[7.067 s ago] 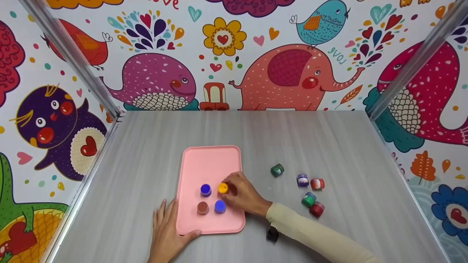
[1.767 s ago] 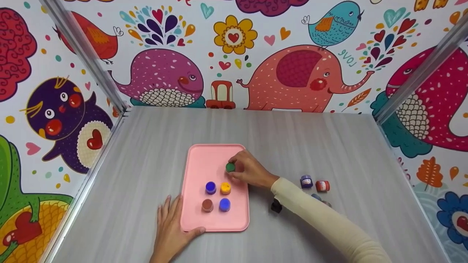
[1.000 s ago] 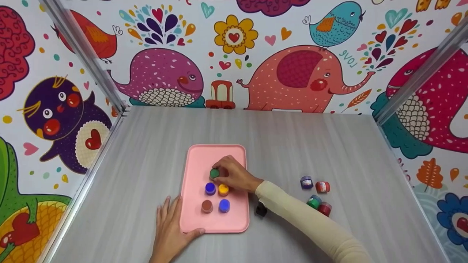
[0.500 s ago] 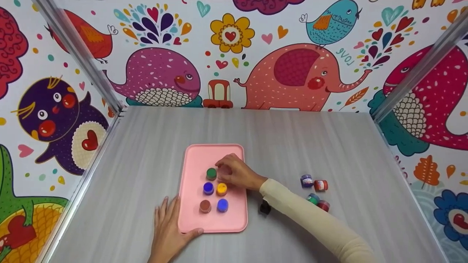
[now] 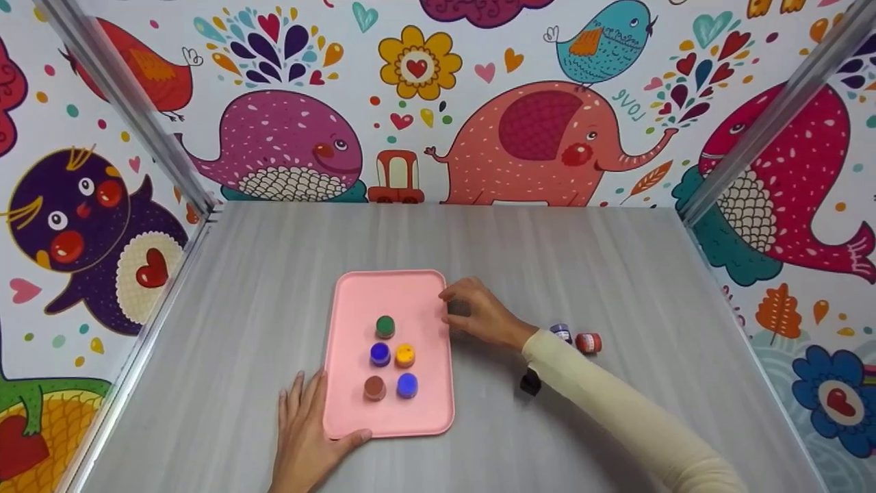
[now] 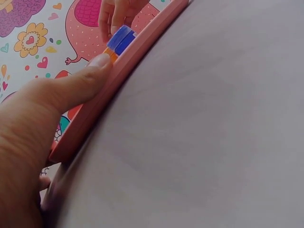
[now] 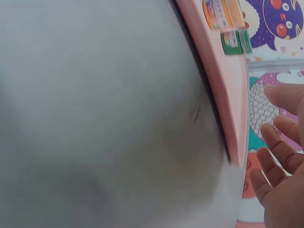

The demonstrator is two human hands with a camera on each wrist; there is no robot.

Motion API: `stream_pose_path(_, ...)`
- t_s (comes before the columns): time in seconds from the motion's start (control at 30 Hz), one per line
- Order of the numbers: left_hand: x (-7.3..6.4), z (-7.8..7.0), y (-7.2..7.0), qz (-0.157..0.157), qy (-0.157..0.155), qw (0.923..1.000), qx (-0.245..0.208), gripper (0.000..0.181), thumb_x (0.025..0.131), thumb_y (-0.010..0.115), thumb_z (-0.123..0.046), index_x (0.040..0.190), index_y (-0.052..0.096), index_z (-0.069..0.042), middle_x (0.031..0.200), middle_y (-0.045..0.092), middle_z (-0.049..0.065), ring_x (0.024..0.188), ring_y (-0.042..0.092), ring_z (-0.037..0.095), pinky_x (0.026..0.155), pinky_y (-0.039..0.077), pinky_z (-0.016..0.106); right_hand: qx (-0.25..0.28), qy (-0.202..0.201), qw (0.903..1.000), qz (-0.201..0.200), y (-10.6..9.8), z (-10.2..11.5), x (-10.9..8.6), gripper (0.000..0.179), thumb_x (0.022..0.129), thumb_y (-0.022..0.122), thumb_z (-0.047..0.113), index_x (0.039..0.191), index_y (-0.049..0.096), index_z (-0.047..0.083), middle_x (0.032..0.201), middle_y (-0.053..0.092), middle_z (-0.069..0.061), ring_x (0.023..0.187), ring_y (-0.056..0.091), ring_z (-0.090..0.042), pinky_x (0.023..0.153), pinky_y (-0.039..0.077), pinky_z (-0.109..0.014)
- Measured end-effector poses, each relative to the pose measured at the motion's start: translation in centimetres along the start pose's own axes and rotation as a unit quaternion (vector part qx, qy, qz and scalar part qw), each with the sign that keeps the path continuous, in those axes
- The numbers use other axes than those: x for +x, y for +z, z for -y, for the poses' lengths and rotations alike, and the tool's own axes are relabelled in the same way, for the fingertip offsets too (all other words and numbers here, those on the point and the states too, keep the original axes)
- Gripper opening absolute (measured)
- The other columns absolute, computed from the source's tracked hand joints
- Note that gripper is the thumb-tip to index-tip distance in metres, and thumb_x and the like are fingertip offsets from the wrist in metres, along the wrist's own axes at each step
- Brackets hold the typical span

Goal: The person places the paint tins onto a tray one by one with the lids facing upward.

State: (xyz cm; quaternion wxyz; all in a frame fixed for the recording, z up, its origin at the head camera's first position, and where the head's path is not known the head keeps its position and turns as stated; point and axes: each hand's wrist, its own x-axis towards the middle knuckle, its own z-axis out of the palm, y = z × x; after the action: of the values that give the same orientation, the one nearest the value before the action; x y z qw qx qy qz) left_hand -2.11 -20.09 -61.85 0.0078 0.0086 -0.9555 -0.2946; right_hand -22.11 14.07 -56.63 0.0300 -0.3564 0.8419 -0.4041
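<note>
A pink tray (image 5: 390,294) lies on the table with several small paint jars standing on it. A green-lidded jar (image 5: 385,326) stands alone in the upper row. Below it are a dark blue jar (image 5: 380,355) and a yellow jar (image 5: 405,355), then a brown jar (image 5: 374,388) and a lighter blue jar (image 5: 407,385). My left hand (image 5: 308,428) rests at the tray's near left corner, its thumb along the near rim and its straight fingers beside the left edge. My right hand (image 5: 482,315) is by the tray's right edge, fingers loosely bent and holding nothing.
On the grey table, right of the tray, lie a purple jar (image 5: 561,333), partly covered by the sleeve, and a red jar (image 5: 588,343). The right sleeve (image 5: 616,404) hides the table behind it. Printed panels with metal corner posts (image 5: 773,113) enclose the table.
My right hand carried the green-lidded jar onto the tray, set it down above the dark blue jar, let go and drew back right. Earlier it placed the yellow jar. My left hand stays put.
</note>
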Motion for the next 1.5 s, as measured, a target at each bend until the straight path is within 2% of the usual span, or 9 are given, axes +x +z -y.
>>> stream_pose_path(0.27,0.1,0.0,0.1,0.007,-0.011,0.9998,-0.012,0.140,0.073,0.086,-0.083,0.170,0.031,0.001,0.171,0.038,0.028,0.163,0.013,0.056,0.132,-0.002,0.075,0.000,0.016,0.9996,-0.022,-2.5,-1.2,-2.6,0.036,0.099,0.085,0.010,0.129,0.073,-0.004,0.125,0.072,-0.021,0.124,0.060,-0.032,0.108,0.054,-0.054)
stream_pose_path(0.5,0.3,-0.1,0.0,0.023,-0.024,0.9994,-0.004,0.142,0.071,0.084,-0.086,0.171,0.030,0.001,0.173,0.035,0.028,0.164,0.009,0.055,0.132,-0.005,0.074,-0.010,0.059,0.9975,-0.038,-4.8,-2.0,-5.3,0.034,0.097,0.085,0.008,0.127,0.075,-0.002,0.124,0.071,-0.020,0.125,0.058,-0.033,0.108,0.053,-0.055)
stream_pose_path(0.67,0.2,0.1,-0.1,0.010,-0.010,0.9999,-0.004,0.140,0.073,0.084,-0.084,0.170,0.032,0.001,0.172,0.037,0.028,0.163,0.011,0.056,0.131,-0.002,0.076,-0.018,0.096,0.9942,-0.045,-6.0,-2.8,-7.0,0.032,0.097,0.087,0.012,0.125,0.076,-0.001,0.122,0.072,-0.016,0.125,0.057,-0.031,0.109,0.053,-0.051)
stream_pose_path(0.83,0.0,0.1,-0.1,0.003,-0.005,1.0000,0.000,0.136,0.075,0.085,-0.081,0.170,0.032,0.001,0.171,0.038,0.028,0.163,0.012,0.057,0.131,-0.001,0.076,-0.024,0.110,0.9921,-0.055,-6.9,-3.5,-8.6,0.033,0.097,0.087,0.014,0.124,0.077,-0.001,0.123,0.073,-0.013,0.127,0.056,-0.033,0.110,0.051,-0.053)
stream_pose_path(0.93,0.0,-0.1,-0.2,0.014,-0.013,0.9998,-0.002,0.137,0.076,0.083,-0.082,0.171,0.030,-0.001,0.172,0.037,0.028,0.163,0.010,0.057,0.131,-0.004,0.076,-0.028,0.123,0.9903,-0.059,-7.4,-4.0,-9.9,0.032,0.097,0.087,0.015,0.124,0.078,0.000,0.122,0.074,-0.010,0.126,0.057,-0.032,0.109,0.052,-0.052)
stream_pose_path(1.2,0.1,-0.3,-0.2,0.018,-0.016,0.9997,-0.005,0.139,0.075,0.084,-0.083,0.172,0.028,-0.001,0.172,0.036,0.027,0.164,0.009,0.056,0.131,-0.003,0.076,-0.028,0.180,0.9797,-0.084,-8.6,-4.8,-13.3,0.030,0.097,0.087,0.015,0.123,0.079,0.003,0.123,0.072,-0.008,0.124,0.058,-0.029,0.108,0.053,-0.049)
stream_pose_path(1.5,0.0,-0.2,-0.2,0.022,-0.018,0.9996,0.003,0.139,0.075,0.083,-0.083,0.172,0.028,-0.001,0.172,0.036,0.027,0.164,0.010,0.056,0.132,-0.003,0.076,-0.026,0.212,0.9720,-0.098,-9.3,-4.9,-15.4,0.031,0.097,0.087,0.017,0.125,0.079,0.005,0.125,0.071,-0.007,0.122,0.059,-0.028,0.106,0.054,-0.036)
